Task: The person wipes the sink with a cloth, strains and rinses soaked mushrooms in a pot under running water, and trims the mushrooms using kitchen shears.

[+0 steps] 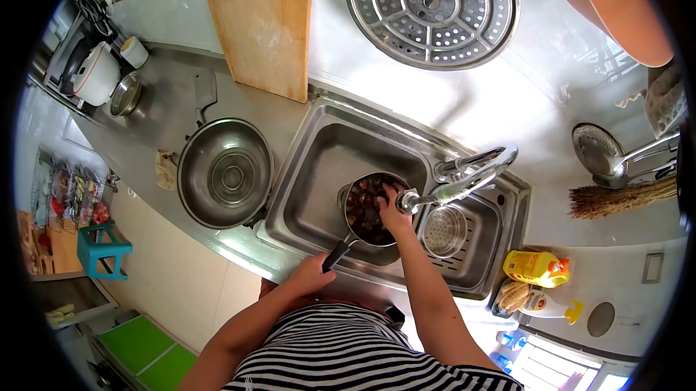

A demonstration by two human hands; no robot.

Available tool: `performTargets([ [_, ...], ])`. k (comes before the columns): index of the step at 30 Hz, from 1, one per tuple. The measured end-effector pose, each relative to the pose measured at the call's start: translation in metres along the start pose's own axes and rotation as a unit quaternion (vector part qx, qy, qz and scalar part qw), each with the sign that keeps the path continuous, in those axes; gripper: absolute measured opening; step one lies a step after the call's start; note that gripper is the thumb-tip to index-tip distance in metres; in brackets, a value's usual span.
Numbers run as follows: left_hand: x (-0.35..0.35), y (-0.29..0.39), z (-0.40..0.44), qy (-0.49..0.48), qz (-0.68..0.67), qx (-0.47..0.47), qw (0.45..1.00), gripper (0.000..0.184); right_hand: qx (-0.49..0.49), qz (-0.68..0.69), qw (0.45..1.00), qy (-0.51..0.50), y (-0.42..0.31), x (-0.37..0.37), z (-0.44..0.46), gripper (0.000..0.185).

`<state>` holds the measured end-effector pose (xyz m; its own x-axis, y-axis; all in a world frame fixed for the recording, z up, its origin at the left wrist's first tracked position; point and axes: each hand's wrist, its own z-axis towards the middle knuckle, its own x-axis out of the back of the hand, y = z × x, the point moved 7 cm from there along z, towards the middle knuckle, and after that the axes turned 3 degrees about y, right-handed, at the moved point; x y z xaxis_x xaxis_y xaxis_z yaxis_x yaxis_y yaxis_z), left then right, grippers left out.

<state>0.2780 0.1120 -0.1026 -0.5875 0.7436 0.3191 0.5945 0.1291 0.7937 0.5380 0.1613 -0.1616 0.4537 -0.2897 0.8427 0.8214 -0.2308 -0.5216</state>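
A saucepan (pixel 354 235) with a black handle (pixel 336 255) sits in the large basin of the steel sink (pixel 312 166). My left hand (pixel 313 275) is wrapped round the end of that handle. Inside the pan lie dark brown and reddish chunks (pixel 366 202), apparently in liquid; their kind is unclear. My right hand (pixel 392 207) reaches into the pan, its fingers apart and touching the chunks, with the tips partly hidden among them. Just right of this hand, the faucet (pixel 442 195) hangs over the pan's edge.
A perforated steel basket (pixel 444 231) stands in the smaller basin. Left of the sink are a wok (pixel 226 173), a cleaver (pixel 206 91) and a cutting board (pixel 261 35) against the wall. Yellow bottles (pixel 535 268) stand at the right; a steamer rack (pixel 432 6) hangs above.
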Motion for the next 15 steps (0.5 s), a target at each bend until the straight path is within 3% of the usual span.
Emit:
performTargets([
  [3,0.000,0.006,0.004,-0.008,0.038,-0.033,0.999,0.030,-0.114,0.031,0.986,-0.120,-0.048,0.025,0.005,0.084],
  [6,0.001,0.011,0.005,-0.003,0.055,-0.050,0.997,0.031,-0.019,-0.068,0.980,-0.185,-0.072,0.021,0.005,0.066],
  [10,0.000,0.007,0.002,0.010,0.030,-0.048,0.998,0.030,0.036,0.030,0.981,-0.186,-0.021,-0.008,0.001,0.053],
  [12,-0.003,0.000,0.001,-0.003,0.023,-0.019,1.000,0.030,0.080,0.018,0.995,-0.062,-0.012,0.011,-0.003,0.045],
  [14,-0.004,0.000,0.001,-0.001,0.023,-0.015,1.000,0.030,0.073,-0.045,0.996,-0.029,-0.026,0.035,-0.009,0.053],
  [15,-0.005,0.001,0.003,0.001,0.024,-0.014,1.000,0.030,-0.028,-0.082,0.988,-0.125,-0.045,0.051,-0.012,0.061],
])
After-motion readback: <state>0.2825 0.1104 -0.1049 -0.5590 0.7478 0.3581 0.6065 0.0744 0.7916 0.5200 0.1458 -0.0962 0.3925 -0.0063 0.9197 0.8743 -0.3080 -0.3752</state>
